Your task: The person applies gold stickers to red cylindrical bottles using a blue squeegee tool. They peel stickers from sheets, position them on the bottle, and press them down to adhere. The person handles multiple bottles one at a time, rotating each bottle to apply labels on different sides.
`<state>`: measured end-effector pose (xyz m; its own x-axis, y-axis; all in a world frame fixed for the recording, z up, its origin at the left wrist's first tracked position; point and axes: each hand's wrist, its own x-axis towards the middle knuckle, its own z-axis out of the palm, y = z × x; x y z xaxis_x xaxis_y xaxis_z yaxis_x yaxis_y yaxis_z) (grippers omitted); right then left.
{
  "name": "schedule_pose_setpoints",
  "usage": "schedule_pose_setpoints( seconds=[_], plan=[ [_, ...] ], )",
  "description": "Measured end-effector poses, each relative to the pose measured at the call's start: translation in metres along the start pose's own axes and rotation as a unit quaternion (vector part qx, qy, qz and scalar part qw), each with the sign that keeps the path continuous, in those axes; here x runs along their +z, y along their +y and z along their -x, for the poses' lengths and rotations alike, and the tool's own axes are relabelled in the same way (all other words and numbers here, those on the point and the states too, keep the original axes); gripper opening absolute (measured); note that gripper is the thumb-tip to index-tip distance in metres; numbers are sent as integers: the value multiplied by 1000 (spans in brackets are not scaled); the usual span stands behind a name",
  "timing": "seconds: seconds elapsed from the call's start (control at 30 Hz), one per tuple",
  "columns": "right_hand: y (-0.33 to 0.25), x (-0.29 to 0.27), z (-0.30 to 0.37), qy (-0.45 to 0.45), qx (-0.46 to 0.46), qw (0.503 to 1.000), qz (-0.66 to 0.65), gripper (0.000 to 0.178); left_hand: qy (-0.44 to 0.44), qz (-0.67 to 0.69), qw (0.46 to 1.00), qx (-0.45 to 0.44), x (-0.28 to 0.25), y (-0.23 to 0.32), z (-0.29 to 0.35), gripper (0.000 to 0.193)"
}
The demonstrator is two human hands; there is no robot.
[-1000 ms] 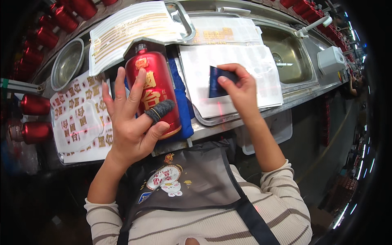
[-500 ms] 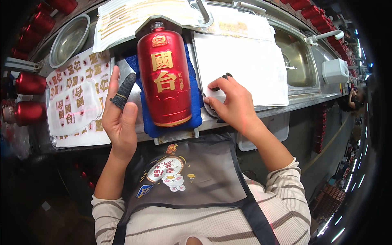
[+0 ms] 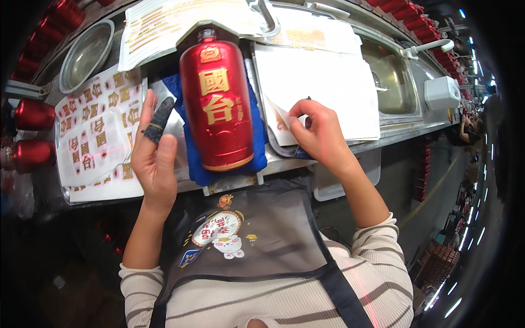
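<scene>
A shiny red bottle (image 3: 223, 136) with gold lettering lies on its back on a blue cloth (image 3: 261, 157), its neck pointing away from me. Left of it my left hand (image 3: 156, 164) is held up with fingers apart and nothing in them. A dark finger cover (image 3: 161, 121) sits on one of its fingers. My right hand (image 3: 322, 134) is to the right of the bottle, its thumb and forefinger pinching the near-left corner of a white sheet (image 3: 314, 76). That corner is lifted and curled, showing a bit of gold print beneath.
Sheets of gold and red decals (image 3: 90, 131) lie at the left beside a metal bowl (image 3: 86, 57). More red bottles (image 3: 35, 154) stand at the far left. A printed sheet (image 3: 180, 27) lies behind. To the right are a sink (image 3: 395, 82), a faucet (image 3: 432, 49) and a white jug (image 3: 443, 93).
My right hand has closed on the white sheet's corner and raised it, uncovering print below. My left hand stays open beside the bottle. The whole view has shifted slightly.
</scene>
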<state>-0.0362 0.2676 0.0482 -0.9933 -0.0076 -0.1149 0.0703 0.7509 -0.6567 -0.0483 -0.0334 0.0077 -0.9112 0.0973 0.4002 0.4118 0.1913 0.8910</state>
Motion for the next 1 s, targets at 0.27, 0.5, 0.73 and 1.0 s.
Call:
schedule_pose_setpoints(
  seconds=[0.27,0.5,0.73,1.0],
  plan=[
    [55,-83,-21,277,19,954,111,13,18,-30,999,-38,-2,12,-2,48],
    [93,-170,9,456,14,872,177,16,19,-21,999,-45,-8,7,-5,49],
    [121,-304,147,587,151,716,346,24,33,-19,999,-39,-15,2,-22,48],
    [222,-251,180,524,369,662,388,26,50,9,998,-48,-12,-8,-30,46]
  ],
)
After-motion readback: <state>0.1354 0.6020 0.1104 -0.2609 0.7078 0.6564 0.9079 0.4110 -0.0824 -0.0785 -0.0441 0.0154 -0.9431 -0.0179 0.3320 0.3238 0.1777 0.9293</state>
